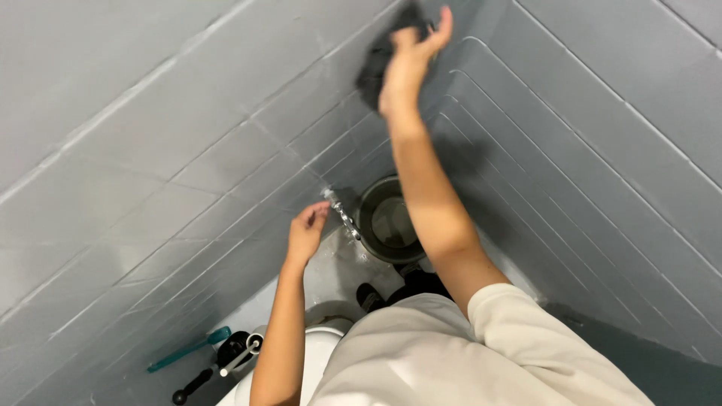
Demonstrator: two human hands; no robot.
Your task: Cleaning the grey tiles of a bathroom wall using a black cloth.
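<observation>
Right hand [410,64] raised high, fingers closed over a dark scrub pad [376,64] pressed flat to the grey tiled wall [571,150] near the corner. Left hand [307,234] loosely curled, holding nothing, just beside the tap [340,212] above the bucket [387,222]. Pad judged light, soft, likely wet and slippery; best gripped across its back with spread fingers.

A dark, blurred cleaning cloth [380,64] is pressed flat against the grey tiled wall [571,143], high up in the corner. It is bunched and partly hidden behind the right hand [410,64].
</observation>
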